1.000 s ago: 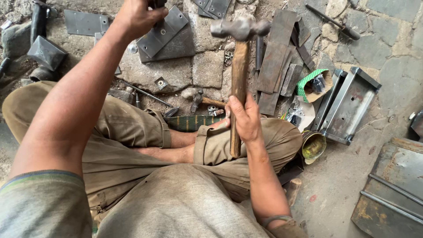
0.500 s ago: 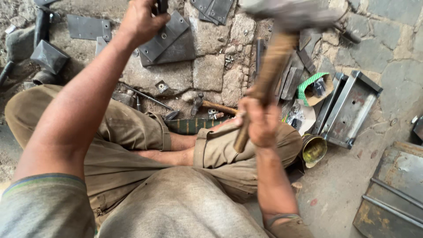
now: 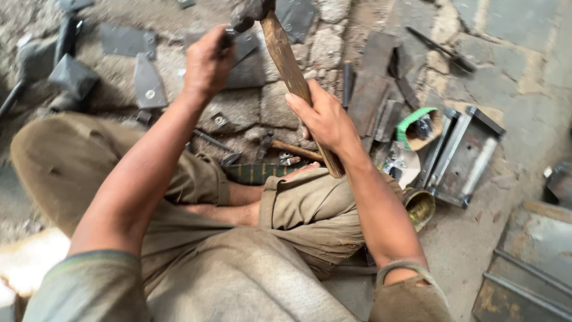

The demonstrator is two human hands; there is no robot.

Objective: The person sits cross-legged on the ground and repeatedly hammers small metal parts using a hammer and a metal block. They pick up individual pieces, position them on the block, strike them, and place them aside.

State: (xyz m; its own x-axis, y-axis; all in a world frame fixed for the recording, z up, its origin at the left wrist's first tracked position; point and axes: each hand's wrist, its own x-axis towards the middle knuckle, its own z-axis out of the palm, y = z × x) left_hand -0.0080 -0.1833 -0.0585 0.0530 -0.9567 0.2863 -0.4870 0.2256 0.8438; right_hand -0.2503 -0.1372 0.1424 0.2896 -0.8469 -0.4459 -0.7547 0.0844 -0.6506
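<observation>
Head view: person seated cross-legged on a stone floor (image 3: pixel 262 110), looking down at both hands
Right hand (image 3: pixel 326 119): clenched round the wooden handle of a hammer (image 3: pixel 292 77); handle slants up and left; hammer head at the top edge, blurred
Left hand (image 3: pixel 207 59): fist closed on a small dark tool (image 3: pixel 229 37), just beside the hammer head; kind of tool cannot be told
Under the hands: flat metal plates (image 3: pixel 244 56) lying on the floor
Right of the legs: open metal tray (image 3: pixel 465 158); green tape roll (image 3: pixel 411 122); brass cup (image 3: pixel 420 207)
</observation>
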